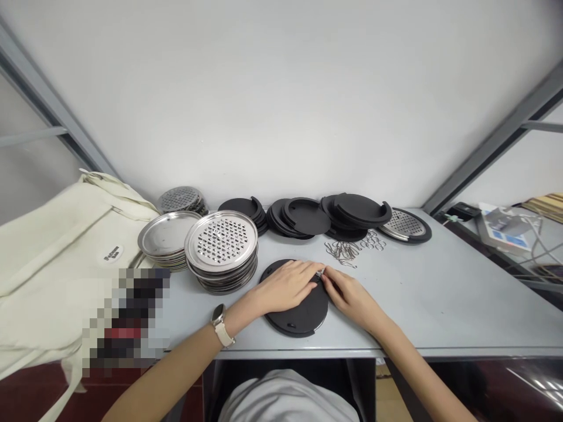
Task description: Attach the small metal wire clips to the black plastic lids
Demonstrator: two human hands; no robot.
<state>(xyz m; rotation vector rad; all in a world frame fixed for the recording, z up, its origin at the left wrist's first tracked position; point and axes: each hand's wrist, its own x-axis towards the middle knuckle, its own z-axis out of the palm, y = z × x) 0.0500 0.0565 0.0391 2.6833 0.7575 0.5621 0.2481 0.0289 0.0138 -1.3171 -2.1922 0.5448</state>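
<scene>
the left hand (288, 286) lies flat, fingers stretched out and close together, across the top of a round black disc (301, 316) on the surface (440, 305), right in front of the person. it is pressed on the disc and not wrapped around anything. the right hand (349, 299) is bent at the disc's far right edge, thumb and fingers drawn in with their tips at a small metal piece (320, 272), near the left hand's index finger; whether they pinch it is too small to tell. a thin bright strip of metal shows along the disc's near right rim. a watch (219, 316) with a pale strap is on the left wrist.

to the left stands a stack of round metal grater plates (221, 243), the top one with its holes showing. just beside it is a pile of shiny metal discs (169, 234), with darker perforated discs (181, 199) behind. along the wall (281, 94) are three piles of black discs: the left pile (241, 208), the middle pile (308, 217) and the right pile (360, 208), some leaning unevenly. a grater with a black rim (407, 225) lies at their right end. metal hooks (343, 253) lie in a loose heap beyond the right hand, with metal rings (373, 239) just beside them. a cream bag (65, 234) sits at far left.
</scene>
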